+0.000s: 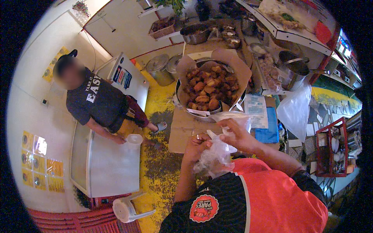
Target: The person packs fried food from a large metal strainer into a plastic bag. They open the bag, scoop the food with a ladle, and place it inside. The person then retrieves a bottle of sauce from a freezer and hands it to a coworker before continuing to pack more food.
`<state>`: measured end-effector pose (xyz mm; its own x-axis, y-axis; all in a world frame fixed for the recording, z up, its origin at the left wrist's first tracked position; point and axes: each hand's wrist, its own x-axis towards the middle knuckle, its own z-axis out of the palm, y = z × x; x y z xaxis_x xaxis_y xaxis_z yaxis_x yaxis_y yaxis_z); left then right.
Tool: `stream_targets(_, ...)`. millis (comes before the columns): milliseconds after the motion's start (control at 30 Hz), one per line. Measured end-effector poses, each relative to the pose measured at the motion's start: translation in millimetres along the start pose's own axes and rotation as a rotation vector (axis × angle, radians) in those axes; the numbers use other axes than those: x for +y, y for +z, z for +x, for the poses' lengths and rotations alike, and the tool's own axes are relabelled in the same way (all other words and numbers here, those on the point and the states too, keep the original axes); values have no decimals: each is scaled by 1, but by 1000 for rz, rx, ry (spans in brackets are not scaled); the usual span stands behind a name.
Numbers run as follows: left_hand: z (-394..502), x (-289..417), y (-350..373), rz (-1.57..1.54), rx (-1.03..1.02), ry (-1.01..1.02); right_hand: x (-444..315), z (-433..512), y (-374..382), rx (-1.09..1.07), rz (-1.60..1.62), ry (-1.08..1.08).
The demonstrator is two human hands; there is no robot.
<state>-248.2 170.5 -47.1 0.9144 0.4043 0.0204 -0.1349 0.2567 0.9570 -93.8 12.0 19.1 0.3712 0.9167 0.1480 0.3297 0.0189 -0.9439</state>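
My left hand (198, 145), with a ring on one finger, grips a bunched clear plastic bag (214, 158) in front of my apron. My right hand (237, 136) is at the upper part of the same thin plastic, fingers bent and thumb against it. Just beyond my hands stands a large round metal pot (178, 100) lined with brown paper (243, 70). Browned, fried-looking chunks of food (211, 87) fill the paper. More clear plastic (243, 119) lies between the pot and my right hand.
Cardboard (186, 134) covers the table. A printed white packet (256, 109) lies on a blue pack (266, 125) right of the pot. A plastic bag (295, 107) hangs further right. Left, a person (99, 93) holds a white container (134, 139) by a chest freezer (115, 163). A stool (125, 211) stands behind.
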Motion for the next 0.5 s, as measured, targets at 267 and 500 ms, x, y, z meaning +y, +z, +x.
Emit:
stream_targets(267, 1, 36, 10, 205, -42, -44, 15, 5, 8, 5, 336, 214)
stream_targets(500, 6, 30, 17, 260, 103, -70, 12, -3, 8, 240, 541, 223)
